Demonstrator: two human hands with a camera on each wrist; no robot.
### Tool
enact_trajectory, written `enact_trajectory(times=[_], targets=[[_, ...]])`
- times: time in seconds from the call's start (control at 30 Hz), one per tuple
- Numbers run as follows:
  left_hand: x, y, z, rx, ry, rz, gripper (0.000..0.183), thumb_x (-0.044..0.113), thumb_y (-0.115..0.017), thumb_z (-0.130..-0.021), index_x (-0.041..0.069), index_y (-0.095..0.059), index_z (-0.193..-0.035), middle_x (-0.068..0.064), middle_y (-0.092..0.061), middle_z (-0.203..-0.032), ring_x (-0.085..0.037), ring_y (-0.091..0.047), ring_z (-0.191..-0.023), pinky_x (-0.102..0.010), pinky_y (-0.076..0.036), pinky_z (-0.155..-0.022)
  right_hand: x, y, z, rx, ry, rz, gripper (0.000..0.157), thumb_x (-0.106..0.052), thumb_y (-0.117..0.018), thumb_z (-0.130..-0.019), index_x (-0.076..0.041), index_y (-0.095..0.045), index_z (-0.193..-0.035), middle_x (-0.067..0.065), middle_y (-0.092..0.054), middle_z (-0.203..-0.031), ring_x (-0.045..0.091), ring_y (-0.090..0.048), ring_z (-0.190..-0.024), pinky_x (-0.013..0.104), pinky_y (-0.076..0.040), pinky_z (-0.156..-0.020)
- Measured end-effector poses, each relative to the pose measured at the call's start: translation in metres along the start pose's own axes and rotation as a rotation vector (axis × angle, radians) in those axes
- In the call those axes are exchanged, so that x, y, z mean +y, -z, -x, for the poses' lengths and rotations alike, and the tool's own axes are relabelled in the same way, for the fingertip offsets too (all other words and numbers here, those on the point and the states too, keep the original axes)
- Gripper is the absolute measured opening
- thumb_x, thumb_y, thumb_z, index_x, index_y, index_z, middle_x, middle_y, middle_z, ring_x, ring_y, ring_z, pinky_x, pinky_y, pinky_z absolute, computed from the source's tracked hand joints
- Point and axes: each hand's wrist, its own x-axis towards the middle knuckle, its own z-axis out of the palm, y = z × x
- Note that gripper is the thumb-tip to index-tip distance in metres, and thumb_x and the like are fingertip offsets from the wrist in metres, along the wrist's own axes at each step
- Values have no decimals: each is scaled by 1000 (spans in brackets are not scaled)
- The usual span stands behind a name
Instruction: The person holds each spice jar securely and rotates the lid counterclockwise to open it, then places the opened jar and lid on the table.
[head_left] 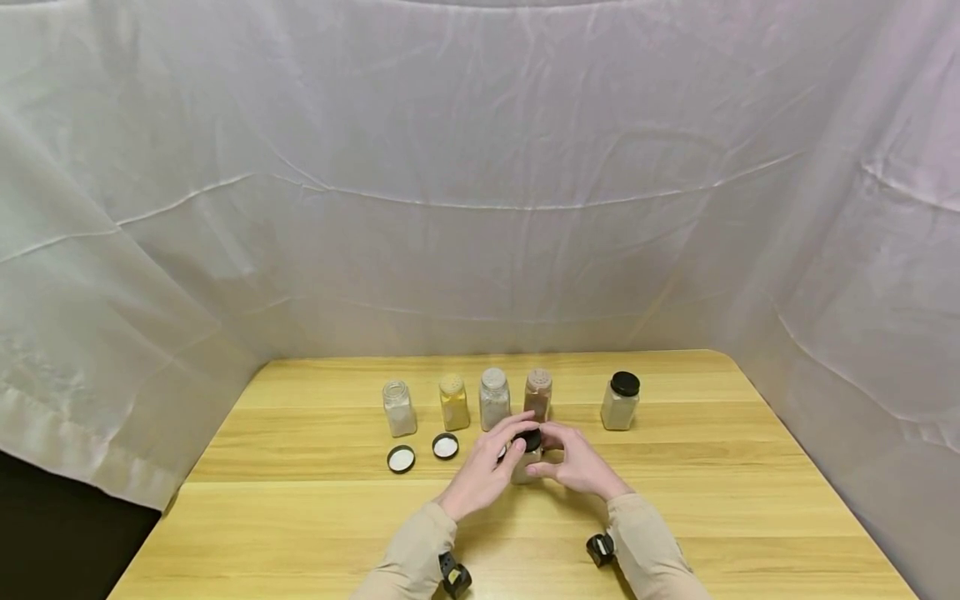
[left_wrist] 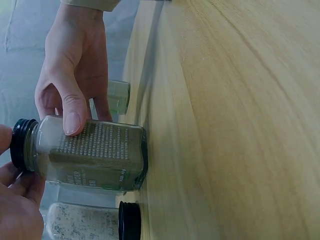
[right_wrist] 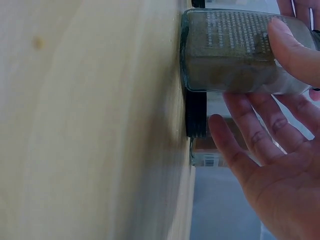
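A glass spice jar (head_left: 524,472) of grey-brown powder, with printed text on its side, stands upright on the wooden table between both hands. My right hand (head_left: 577,463) holds the jar's body, thumb on the near side and fingers round the back, as the right wrist view also shows. Fingers and thumb of my left hand (head_left: 482,473) grip the black lid (left_wrist: 22,144), which sits on the jar's neck. Just behind stands a shaker jar of reddish-brown powder (head_left: 538,392), its perforated top bare. One black lid (left_wrist: 129,222) lies close by, partly hidden by my left hand in the head view.
Further left stand a grey-speckled jar (head_left: 494,400), a yellow-powder jar (head_left: 453,404) and a white-powder jar (head_left: 399,410), all uncapped. Two black lids with white liners, one (head_left: 446,447) and another (head_left: 401,459), lie before them. A black-capped jar (head_left: 620,402) stands right. Curtains (head_left: 480,250) surround the table.
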Motion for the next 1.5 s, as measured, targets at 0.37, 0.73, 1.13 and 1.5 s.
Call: enact_trajectory(times=[0.37, 0.73, 1.13, 1.5], targets=[[0, 0, -1, 48, 15, -4, 35, 27, -57, -103, 10, -62, -134, -9, -60, -139, -24, -58, -130, -43, -51, -110, 2, -2, 0, -3, 32, -11, 51, -23, -81, -85, -7, -63, -129, 11, -70, -121, 25, -71, -103, 51, -57, -97], [-1, 1, 2, 100, 71, 21, 37, 34, -56, -104, 10, -64, -131, -7, -62, -136, -23, -57, -130, -49, -47, -111, 4, -3, 1, -3, 19, -55, 50, -23, -81, -84, -6, -64, -128, 14, -69, -121, 29, -71, -103, 55, -57, -96], [-4, -1, 3, 48, 7, -5, 34, 26, -52, -106, 11, -61, -135, -12, -57, -146, -28, -53, -137, -50, -46, -114, 5, -3, 2, 8, 43, -48, 50, -20, -80, -85, -3, -62, -129, 16, -68, -120, 31, -70, -101, 54, -58, -94], [-3, -1, 3, 67, 3, -2, 36, 26, -59, -102, 7, -62, -133, -8, -61, -139, -25, -58, -131, -45, -50, -111, 6, -4, 1, -1, 39, -60, 49, -18, -81, -84, -5, -63, -128, 13, -69, -117, 27, -70, -99, 54, -57, -95]])
